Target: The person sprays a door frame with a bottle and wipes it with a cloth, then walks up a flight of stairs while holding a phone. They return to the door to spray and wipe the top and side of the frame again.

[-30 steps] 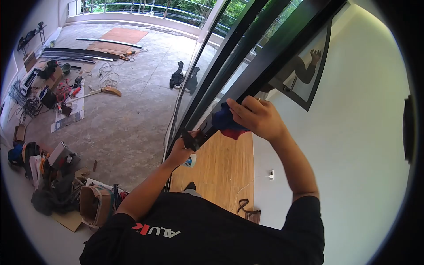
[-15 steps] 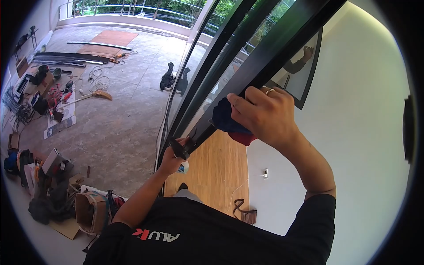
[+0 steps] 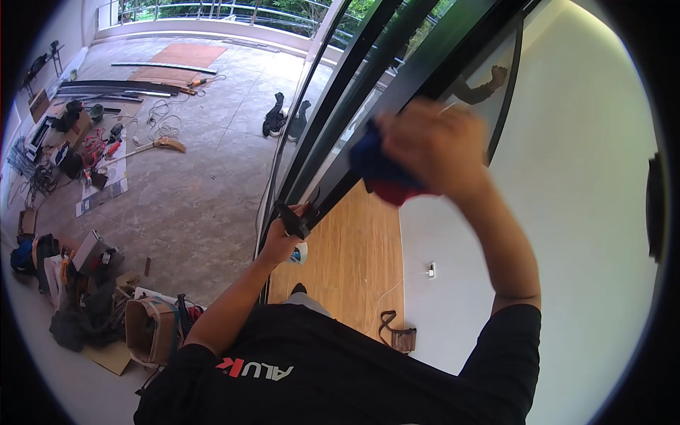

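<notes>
Grey floor spreads across the left of my head view, its left edge crowded with tools and cables, a broom lying inward of them and a carton near its lower left corner; wooden floor and a white wall fill the right, with a brown bag at the wooden floor's edge by the wall. Between the two floors, a dark frame slants from upper right to lower left. My right hand is blurred, but its grip is bunched closed on a blue-and-red cloth, over the wall-side edge of the frame; whether the cloth touches it I cannot tell. I judge the cloth light, soft and limp, best taken by its gathered middle. Crumpled, it has no clear long axis, though its red part points down toward the wooden floor. My left hand, lower on the frame, seems to have its grip curled around a dark piece; I cannot tell whether that is fixed to the frame. It looks stiff and perhaps smooth, suited to a hold around its middle, its long axis sloping from upper left to lower right, across the frame's own.
</notes>
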{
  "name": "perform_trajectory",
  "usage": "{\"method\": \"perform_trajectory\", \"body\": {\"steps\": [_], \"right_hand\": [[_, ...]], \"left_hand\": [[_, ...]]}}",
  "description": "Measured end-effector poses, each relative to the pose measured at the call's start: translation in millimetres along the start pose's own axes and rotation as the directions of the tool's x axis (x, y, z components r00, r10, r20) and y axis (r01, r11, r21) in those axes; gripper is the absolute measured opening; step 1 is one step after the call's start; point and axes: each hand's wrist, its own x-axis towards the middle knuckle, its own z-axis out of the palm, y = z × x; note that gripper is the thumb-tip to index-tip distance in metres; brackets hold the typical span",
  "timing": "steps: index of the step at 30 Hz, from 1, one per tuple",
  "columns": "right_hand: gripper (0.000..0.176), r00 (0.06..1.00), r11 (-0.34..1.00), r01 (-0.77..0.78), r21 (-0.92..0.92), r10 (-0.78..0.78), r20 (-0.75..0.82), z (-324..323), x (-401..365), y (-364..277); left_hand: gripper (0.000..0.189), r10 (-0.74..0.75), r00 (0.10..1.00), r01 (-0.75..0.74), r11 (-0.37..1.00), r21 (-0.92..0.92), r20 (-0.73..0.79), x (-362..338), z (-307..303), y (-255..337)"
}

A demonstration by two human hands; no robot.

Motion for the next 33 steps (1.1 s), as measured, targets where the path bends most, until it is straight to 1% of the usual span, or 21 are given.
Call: {"method": "perform_trajectory", "body": {"steps": [4, 9, 10, 12, 13, 14, 16, 17, 18, 19, 20, 21, 22, 23, 25, 27, 28, 29, 30, 32, 33], "right_hand": [[0.011, 0.995, 0.996, 0.002, 0.091, -0.011, 0.094, 17.1, -16.6, -21.3], [0.017, 0.941, 0.981, -0.090, -0.174, 0.026, -0.337, -41.7, 21.2, 58.2], [0.016, 0.897, 0.972, -0.125, -0.198, 0.026, -0.442, -46.9, 25.9, 74.8], [0.007, 0.656, 0.943, -0.310, 0.118, 0.302, -0.692, -35.5, 35.6, 97.7], [0.012, 0.490, 0.896, -0.337, 0.288, 0.428, -0.759, -29.3, 39.2, 105.5], [0.013, 0.411, 0.861, -0.363, 0.357, 0.491, -0.768, -19.7, 41.5, 106.8], [0.017, 0.237, 0.768, -0.394, 0.505, 0.615, -0.752, 16.2, 48.2, 97.7], [0.020, 0.188, 0.679, -0.339, 0.651, 0.727, -0.661, 34.7, 50.8, 76.9], [0.024, 0.143, 0.571, -0.272, 0.775, 0.820, -0.554, 56.0, 44.5, 46.6], [0.027, 0.118, 0.399, -0.223, 0.889, 0.917, -0.381, 72.7, 31.7, 21.1], [0.026, 0.141, 0.377, -0.324, 0.868, 0.926, -0.350, 75.9, 19.3, -16.7], [0.027, 0.085, 0.369, -0.338, 0.866, 0.928, -0.362, 89.7, 10.8, -58.3], [0.030, -0.002, 0.391, -0.165, 0.906, 0.918, -0.396, 128.0, 1.1, -88.5], [0.032, 0.094, 0.263, -0.080, 0.962, 0.962, -0.255, 146.3, -23.5, -111.4], [0.028, 0.120, 0.098, -0.119, 0.988, 0.989, -0.083, 172.8, -53.7, -133.9], [0.028, 0.093, 0.057, -0.235, 0.970, 0.995, -0.036, 172.9, -56.4, -131.5], [0.028, 0.051, 0.028, -0.293, 0.956, 0.999, -0.014, 161.7, -53.1, -130.3], [0.029, 0.032, 0.026, -0.285, 0.958, 0.999, -0.017, 150.9, -46.2, -125.6], [0.029, 0.012, 0.024, -0.276, 0.961, 1.000, -0.021, 140.2, -39.4, -121.0], [0.029, 0.033, 0.080, -0.128, 0.989, 0.997, -0.076, 120.2, -16.9, -96.9], [0.033, 0.095, 0.196, -0.134, 0.971, 0.978, -0.184, 124.5, -17.6, -96.0]], "left_hand": [[0.080, 0.013, 1.000, -0.013, 1.000, 0.028, -0.022, 0.8, 0.3, -6.0], [0.081, -0.032, 0.999, 0.032, 0.999, 0.001, -0.014, -0.7, 0.3, -6.8], [0.082, -0.052, 0.999, 0.052, 0.999, -0.007, -0.014, -2.0, 0.5, -6.0], [0.078, -0.024, 1.000, 0.024, 1.000, 0.020, -0.019, -0.5, 0.7, -5.7], [0.073, 0.026, 0.999, -0.025, 0.998, 0.052, -0.032, -1.0, 3.1, -8.8], [0.068, 0.078, 0.996, -0.074, 0.994, 0.085, -0.048, -1.8, 4.7, -12.0], [0.066, 0.000, 0.998, 0.000, 1.000, -0.010, -0.062, -4.3, 6.9, -13.2], [0.065, -0.034, 0.998, 0.031, 0.998, -0.050, -0.062, -3.9, 5.8, -13.6], [0.066, 0.084, 0.995, -0.079, 0.992, 0.095, -0.044, -3.2, 4.1, -28.1], [0.068, 0.076, 0.997, -0.063, 0.931, 0.358, -0.023, -8.3, 3.1, -32.4], [0.070, 0.098, 0.995, -0.077, 0.798, 0.598, -0.003, -3.6, 1.7, -37.6], [0.073, 0.152, 0.988, -0.123, 0.784, 0.609, 0.004, -3.7, 4.7, -39.6], [0.073, 0.096, 0.994, -0.079, 0.952, 0.296, -0.044, -3.2, 4.8, -51.6], [0.073, 0.055, 0.997, -0.046, 0.984, 0.173, -0.049, -5.0, -0.8, -77.5], [0.079, 0.013, 0.997, 0.007, 0.966, 0.258, -0.077, -5.1, 5.3, -49.2], [0.078, -0.152, 0.988, 0.146, 0.944, 0.295, -0.005, -3.0, -3.4, -44.7], [0.076, -0.148, 0.989, 0.138, 0.941, 0.308, 0.009, -3.1, -4.9, -50.3], [0.074, -0.144, 0.989, 0.129, 0.938, 0.321, 0.024, -3.3, -6.4, -56.1], [0.069, -0.040, 0.999, 0.034, 0.946, 0.324, 0.013, -1.4, -7.5, -67.3], [0.066, 0.065, 0.997, -0.050, 0.952, 0.303, -0.040, 4.3, 2.1, -52.6], [0.068, 0.063, 0.995, -0.038, 0.960, 0.277, -0.081, -1.9, 17.8, -13.5]]}}
